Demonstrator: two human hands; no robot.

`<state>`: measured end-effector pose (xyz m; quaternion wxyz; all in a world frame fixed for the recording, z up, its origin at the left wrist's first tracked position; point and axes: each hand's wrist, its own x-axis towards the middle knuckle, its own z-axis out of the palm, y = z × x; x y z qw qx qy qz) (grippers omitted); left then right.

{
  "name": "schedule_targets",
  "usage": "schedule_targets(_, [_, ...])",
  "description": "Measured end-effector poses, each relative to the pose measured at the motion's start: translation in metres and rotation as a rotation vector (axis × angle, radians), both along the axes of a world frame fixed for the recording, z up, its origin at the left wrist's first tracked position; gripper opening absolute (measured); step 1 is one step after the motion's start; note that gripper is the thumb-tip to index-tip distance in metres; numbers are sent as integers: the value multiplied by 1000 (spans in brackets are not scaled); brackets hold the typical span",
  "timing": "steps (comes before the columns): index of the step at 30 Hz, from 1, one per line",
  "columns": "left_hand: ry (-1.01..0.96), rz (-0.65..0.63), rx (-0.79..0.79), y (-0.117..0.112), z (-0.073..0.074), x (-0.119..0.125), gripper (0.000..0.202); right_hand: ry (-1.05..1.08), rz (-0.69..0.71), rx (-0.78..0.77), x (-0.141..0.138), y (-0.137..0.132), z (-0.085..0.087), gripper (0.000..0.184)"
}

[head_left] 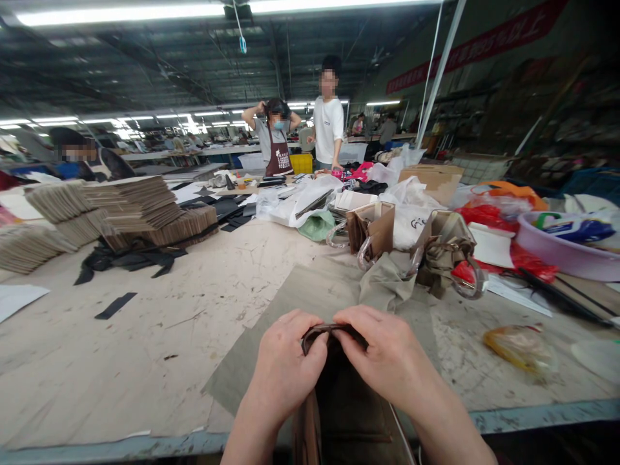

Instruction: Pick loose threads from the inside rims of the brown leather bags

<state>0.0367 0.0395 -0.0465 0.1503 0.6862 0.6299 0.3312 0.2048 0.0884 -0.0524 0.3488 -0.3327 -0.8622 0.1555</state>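
My left hand [289, 358] and my right hand [392, 352] are close together at the front of the table. Both pinch the dark rim of a brown handbag [356, 410], thumbs on the near side and fingers over the far side. The bag's mouth gapes toward me, showing a dark inside with a seam, and its lower part runs out of the picture. Under and beyond it a grey-green cloth [271, 336] lies spread on the table. Farther off stand a boxy brown bag [371, 229] and an olive-brown bag [443, 252], with clear-wrapped handles beside them.
Stacks of brown panels [135, 203] and black strips [130, 258] lie at the left. A purple basin [566, 248] and a yellowish plastic bag [520, 349] are on the right. White plastic bags [300, 200] are heaped behind. Co-workers stand across the table [217, 278].
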Motion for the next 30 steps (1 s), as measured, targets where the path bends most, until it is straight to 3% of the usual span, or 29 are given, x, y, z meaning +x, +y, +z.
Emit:
schedule_targets(10, [45,21,52,2,-5,3,18,-22,21,60,0,2,-3,21])
schedule_targets(17, [13,24,97,4,-7,3,18,1,74,-26,0,1,1,22])
schedule_targets(22, [-45,10,88,2,-6,7,16,-5,32,-49,0,2,-2,24])
schedule_targets(30, [-44,-4,87,4,-9,2,19,53,113,-101,1,3,-3,29])
